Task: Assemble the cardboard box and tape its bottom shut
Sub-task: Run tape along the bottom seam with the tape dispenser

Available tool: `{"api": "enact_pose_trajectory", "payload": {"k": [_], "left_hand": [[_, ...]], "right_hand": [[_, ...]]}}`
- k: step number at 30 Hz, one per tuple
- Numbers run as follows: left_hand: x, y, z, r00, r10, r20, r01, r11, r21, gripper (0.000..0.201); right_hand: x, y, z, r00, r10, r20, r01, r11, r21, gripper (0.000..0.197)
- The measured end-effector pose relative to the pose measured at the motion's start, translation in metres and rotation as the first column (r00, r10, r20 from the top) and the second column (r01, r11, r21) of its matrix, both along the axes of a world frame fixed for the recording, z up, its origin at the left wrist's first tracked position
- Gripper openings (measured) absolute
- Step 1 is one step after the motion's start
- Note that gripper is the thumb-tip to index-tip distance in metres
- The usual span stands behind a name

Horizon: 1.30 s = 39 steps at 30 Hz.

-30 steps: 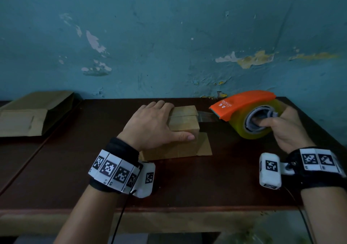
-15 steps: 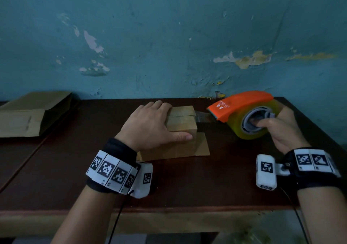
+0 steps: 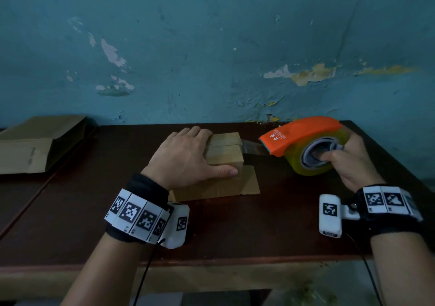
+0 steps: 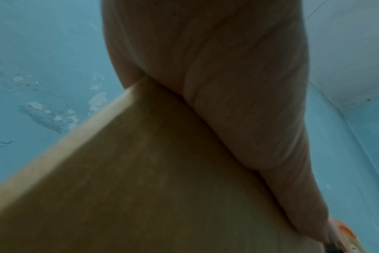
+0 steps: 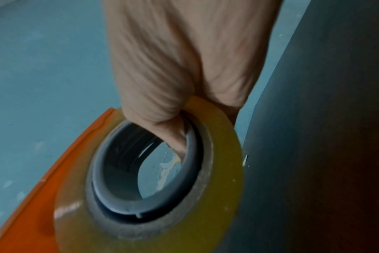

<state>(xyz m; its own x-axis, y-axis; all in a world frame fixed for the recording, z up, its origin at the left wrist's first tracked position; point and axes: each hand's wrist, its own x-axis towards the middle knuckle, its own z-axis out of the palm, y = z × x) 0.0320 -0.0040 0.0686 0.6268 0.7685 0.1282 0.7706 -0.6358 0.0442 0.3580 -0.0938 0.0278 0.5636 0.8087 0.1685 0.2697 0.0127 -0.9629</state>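
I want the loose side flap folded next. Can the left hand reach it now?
Probably yes: the flap lies uncovered on the table, just past the thumb of the left hand. But that hand is pressing the cardboard box.

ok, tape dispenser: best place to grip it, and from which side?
Through the grey core of the tape dispenser, from its open right side, as the right hand does now: fingers hook inside the ring. The orange guard covers the top, and its cutter faces the box.
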Motion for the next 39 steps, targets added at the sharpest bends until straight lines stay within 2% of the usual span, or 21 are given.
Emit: {"api": "enact_pose_trajectory", "payload": {"k": [3,8,15,19,23,33,37,39], "left_hand": [[0.000,-0.001,0.000,1.000,0.001,-0.002,-0.001,1.000,0.004,0.111],[0.001,-0.002,0.002,1.000,0.006,0.000,-0.006,1.000,0.004,0.114],[0.002,-0.003,0.002,1.000,0.008,0.000,-0.008,1.000,-0.007,0.113],[0.002,-0.002,0.001,1.000,0.008,-0.005,-0.008,1.000,-0.003,0.113],[0.002,-0.002,0.001,1.000,0.010,-0.019,-0.010,1.000,0.005,0.113],[0.004,-0.001,0.001,0.999,0.015,-0.040,-0.015,1.000,0.003,0.113],[0.000,-0.003,0.001,0.999,-0.025,-0.020,0.025,1.000,0.007,0.114],[0.000,-0.004,0.000,0.999,-0.033,-0.017,0.034,0.999,0.020,0.114]], "right_hand": [[-0.005,0.000,0.005,0.997,-0.023,0.076,0.026,0.999,-0.028,0.062],[-0.016,-0.002,0.016,0.968,-0.016,0.250,0.028,0.999,-0.044,0.060],[-0.025,0.005,0.020,0.895,0.004,0.445,0.031,0.997,-0.072,0.044],[-0.035,0.005,0.025,0.873,0.001,0.487,0.032,0.998,-0.060,0.040],[-0.043,0.007,0.028,0.838,-0.061,0.542,0.088,0.996,-0.024,0.039],[-0.051,0.016,0.029,0.800,-0.137,0.584,0.174,0.985,-0.007,0.036],[-0.048,0.020,0.025,0.710,-0.150,0.688,0.278,0.957,-0.078,0.038],[-0.043,0.019,0.021,0.750,-0.190,0.633,0.311,0.947,-0.084,0.035]]}}
